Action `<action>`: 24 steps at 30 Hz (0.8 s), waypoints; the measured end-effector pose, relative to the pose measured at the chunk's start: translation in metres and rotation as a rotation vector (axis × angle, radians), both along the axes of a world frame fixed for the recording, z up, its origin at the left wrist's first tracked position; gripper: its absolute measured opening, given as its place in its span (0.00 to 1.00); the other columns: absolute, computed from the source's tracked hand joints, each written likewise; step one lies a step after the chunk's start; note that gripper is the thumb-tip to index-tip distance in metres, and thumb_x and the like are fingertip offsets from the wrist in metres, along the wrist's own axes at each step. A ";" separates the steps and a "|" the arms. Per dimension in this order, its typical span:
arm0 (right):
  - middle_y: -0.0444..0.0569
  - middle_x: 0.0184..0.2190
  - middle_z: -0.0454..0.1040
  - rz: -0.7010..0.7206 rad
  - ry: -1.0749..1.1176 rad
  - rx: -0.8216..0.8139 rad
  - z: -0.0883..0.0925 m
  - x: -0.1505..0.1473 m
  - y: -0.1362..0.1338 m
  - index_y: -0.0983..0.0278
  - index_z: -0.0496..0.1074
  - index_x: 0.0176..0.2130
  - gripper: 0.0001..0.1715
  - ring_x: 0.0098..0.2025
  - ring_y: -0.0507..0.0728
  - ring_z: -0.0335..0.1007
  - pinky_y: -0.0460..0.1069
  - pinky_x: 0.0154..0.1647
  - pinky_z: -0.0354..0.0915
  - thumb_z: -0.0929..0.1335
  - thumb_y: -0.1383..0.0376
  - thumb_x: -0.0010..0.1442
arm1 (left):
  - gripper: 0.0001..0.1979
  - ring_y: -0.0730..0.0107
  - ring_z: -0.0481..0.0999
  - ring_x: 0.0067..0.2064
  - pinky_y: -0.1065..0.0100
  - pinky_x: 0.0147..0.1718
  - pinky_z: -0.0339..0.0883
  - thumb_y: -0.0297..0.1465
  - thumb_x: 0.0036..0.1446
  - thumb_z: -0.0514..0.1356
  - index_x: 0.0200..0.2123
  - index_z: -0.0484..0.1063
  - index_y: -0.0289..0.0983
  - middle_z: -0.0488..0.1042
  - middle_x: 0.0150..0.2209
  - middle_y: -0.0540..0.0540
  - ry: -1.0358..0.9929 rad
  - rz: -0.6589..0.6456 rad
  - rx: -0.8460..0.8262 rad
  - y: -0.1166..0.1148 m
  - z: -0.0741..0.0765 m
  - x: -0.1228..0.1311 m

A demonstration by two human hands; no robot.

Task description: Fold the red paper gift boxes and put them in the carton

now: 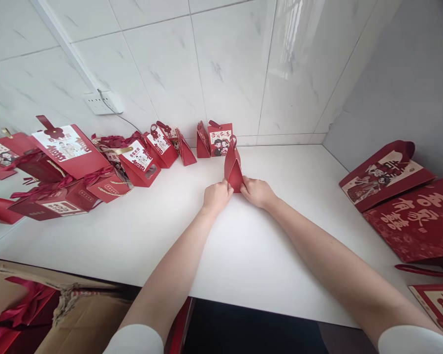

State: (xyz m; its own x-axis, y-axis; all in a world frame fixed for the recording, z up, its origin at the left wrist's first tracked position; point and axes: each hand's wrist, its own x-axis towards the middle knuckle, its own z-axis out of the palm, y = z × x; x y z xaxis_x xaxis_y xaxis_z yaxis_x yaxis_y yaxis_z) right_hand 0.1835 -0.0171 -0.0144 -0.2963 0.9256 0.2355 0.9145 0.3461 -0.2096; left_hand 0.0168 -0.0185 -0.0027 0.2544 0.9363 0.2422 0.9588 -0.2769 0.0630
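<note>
A small red triangular gift box [234,169] with a loop handle at its top stands upright on the white table [243,255]. One triangular end of it faces me. My left hand [217,196] grips its lower left side, fingers curled and thumb toward me. On the opposite lower side, my right hand [259,191] holds it in the same way. The fingertips of both hands are partly hidden behind the box. Just beyond it, a red box with a cartoon couple [220,140] and a narrow red box [203,140] stand near the wall.
Many red gift boxes [74,152] crowd the left side, some stacked. Larger red bags [417,216] lie at the right by the grey wall. A socket [103,103] with a cable is on the tiled wall. Below the table's front edge is a cardboard box [81,319].
</note>
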 end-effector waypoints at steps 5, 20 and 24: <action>0.51 0.36 0.76 -0.060 0.006 0.012 -0.002 -0.004 -0.002 0.64 0.65 0.41 0.12 0.33 0.58 0.72 0.49 0.28 0.53 0.56 0.63 0.67 | 0.14 0.57 0.77 0.33 0.63 0.33 0.64 0.33 0.64 0.45 0.40 0.69 0.35 0.76 0.30 0.40 -0.010 0.031 0.004 -0.002 -0.002 0.002; 0.60 0.60 0.57 0.066 0.539 0.473 0.001 -0.012 -0.009 0.63 0.57 0.57 0.24 0.63 0.63 0.51 0.58 0.58 0.56 0.59 0.57 0.64 | 0.19 0.63 0.69 0.55 0.62 0.51 0.63 0.44 0.60 0.53 0.50 0.63 0.40 0.70 0.54 0.42 -0.943 0.040 -0.109 0.028 -0.026 -0.016; 0.64 0.65 0.48 -0.146 0.667 0.371 -0.006 0.006 0.009 0.64 0.38 0.66 0.44 0.67 0.67 0.43 0.66 0.61 0.48 0.60 0.47 0.62 | 0.13 0.65 0.69 0.55 0.63 0.53 0.62 0.38 0.63 0.48 0.46 0.66 0.41 0.71 0.52 0.46 -0.953 -0.030 -0.161 0.030 -0.024 -0.018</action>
